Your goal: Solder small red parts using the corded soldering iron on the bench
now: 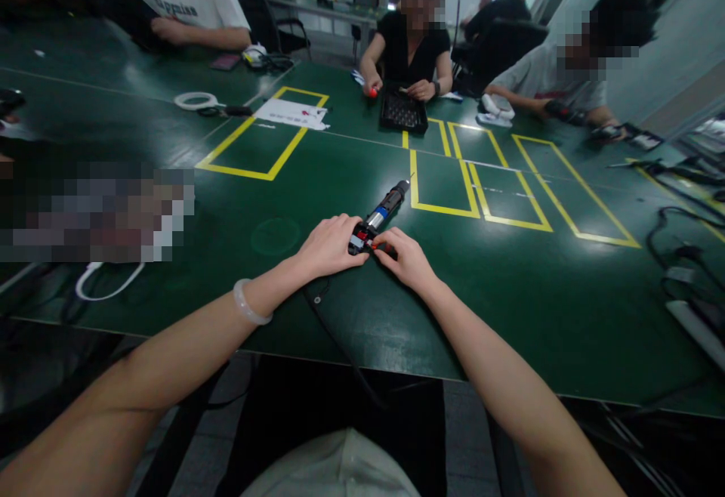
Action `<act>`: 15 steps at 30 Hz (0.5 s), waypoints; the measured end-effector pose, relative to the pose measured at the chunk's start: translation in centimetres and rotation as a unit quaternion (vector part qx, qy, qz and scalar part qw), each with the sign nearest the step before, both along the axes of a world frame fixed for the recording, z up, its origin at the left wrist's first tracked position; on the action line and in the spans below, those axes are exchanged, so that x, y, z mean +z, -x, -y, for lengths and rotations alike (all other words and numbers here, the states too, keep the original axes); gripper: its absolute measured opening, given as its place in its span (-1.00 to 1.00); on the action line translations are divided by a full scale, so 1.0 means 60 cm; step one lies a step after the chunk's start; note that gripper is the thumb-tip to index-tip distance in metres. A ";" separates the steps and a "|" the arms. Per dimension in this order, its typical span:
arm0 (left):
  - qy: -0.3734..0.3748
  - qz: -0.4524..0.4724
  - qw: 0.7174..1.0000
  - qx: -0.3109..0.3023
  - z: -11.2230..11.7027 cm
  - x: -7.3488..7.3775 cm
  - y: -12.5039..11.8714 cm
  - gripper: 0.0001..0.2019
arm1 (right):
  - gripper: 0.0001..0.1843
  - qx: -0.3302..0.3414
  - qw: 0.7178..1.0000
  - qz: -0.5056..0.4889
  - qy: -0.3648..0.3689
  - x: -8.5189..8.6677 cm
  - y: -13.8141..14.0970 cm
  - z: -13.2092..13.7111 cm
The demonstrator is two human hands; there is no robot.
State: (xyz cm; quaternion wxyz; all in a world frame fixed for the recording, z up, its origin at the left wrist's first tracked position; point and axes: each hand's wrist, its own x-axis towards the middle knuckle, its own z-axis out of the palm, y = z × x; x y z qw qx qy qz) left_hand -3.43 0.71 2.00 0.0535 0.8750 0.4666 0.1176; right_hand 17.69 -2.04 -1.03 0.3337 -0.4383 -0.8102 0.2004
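Observation:
A slim black and silver hand tool [387, 205] with a blue band lies on the green table [317, 180], tip pointing away to the upper right. My left hand [331, 244] is curled over its near end, fingers closed on the black and red rear part. My right hand [406, 257] pinches a small red and black piece at that same end, touching the tool. A black cable [340, 342] runs from the tool's rear toward me and over the table edge. A pale bangle sits on my left wrist.
Yellow tape rectangles [481, 187] mark the table. A person opposite has a black tray [403, 112] before them; others sit at far left and right. A white sheet [291, 113], a white ring [195, 100] and cables [685, 255] at the right edge lie around.

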 end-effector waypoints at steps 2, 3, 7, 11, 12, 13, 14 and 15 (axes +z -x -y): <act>-0.001 0.000 1.000 0.002 0.001 0.001 -0.001 -0.44 | -0.90 -0.001 1.000 -0.002 -0.009 -0.001 0.001 0.000; -0.002 0.000 1.000 0.002 0.001 0.002 -0.001 -0.44 | -0.90 -0.003 1.000 -0.003 -0.013 -0.001 0.003 -0.001; -0.008 0.001 1.000 -0.009 0.001 0.005 -0.003 -0.46 | -0.91 -0.008 1.000 -0.012 -0.020 -0.001 0.009 -0.003; -0.015 -0.002 1.000 -0.005 0.003 0.005 -0.005 -0.45 | -0.90 -0.013 0.999 -0.014 -0.026 -0.001 0.010 -0.003; -0.015 -0.005 1.000 0.000 0.004 0.005 -0.006 -0.45 | -0.89 -0.016 0.999 -0.011 -0.026 0.000 0.010 -0.003; -0.017 -0.007 1.000 0.006 0.006 0.005 -0.007 -0.45 | -0.88 -0.020 0.999 -0.007 -0.026 0.001 0.010 -0.002; -0.019 -0.008 1.000 0.012 0.007 0.006 -0.009 -0.45 | -0.87 -0.023 0.999 -0.004 -0.026 0.002 0.010 0.000; -0.022 -0.009 1.000 0.019 0.009 0.006 -0.011 -0.46 | -0.87 -0.026 0.999 -0.001 -0.026 0.003 0.009 0.001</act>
